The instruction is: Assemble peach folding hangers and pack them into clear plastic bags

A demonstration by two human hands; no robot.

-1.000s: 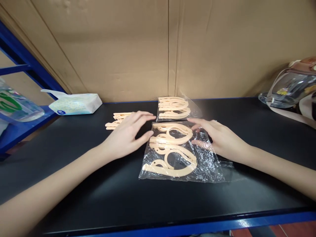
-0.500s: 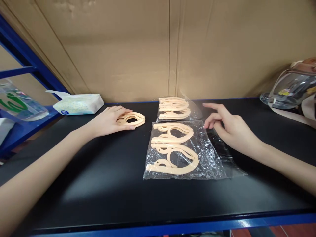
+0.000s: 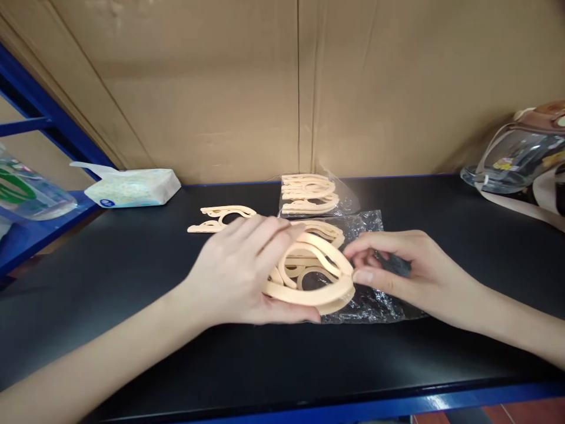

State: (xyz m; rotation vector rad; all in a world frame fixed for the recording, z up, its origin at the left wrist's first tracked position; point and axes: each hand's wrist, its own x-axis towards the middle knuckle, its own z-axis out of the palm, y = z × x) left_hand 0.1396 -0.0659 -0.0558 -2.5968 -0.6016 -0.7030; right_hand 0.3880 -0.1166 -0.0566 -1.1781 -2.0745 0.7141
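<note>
In my left hand is a beige folding hanger, its fingers wrapped round one side and the thumb beneath. It is held folded above a clear plastic bag. My right hand has thumb and forefinger closed at the hanger's rounded right end. More beige hangers show through the bag, partly covered by the held one. Behind it, a second clear bag contains several folded hangers. Another loose folded hanger lies on the black tabletop, just beyond my left hand.
A tissue pack lies at the back left, near a blue metal frame and a clear bottle with green marking. A transparent jug with a strap stands at the back right. Brown cardboard lines the back.
My left hand has lifted a hanger from the left and carried it right, over the front bag. My right hand has come down and inward to the hanger's end.
</note>
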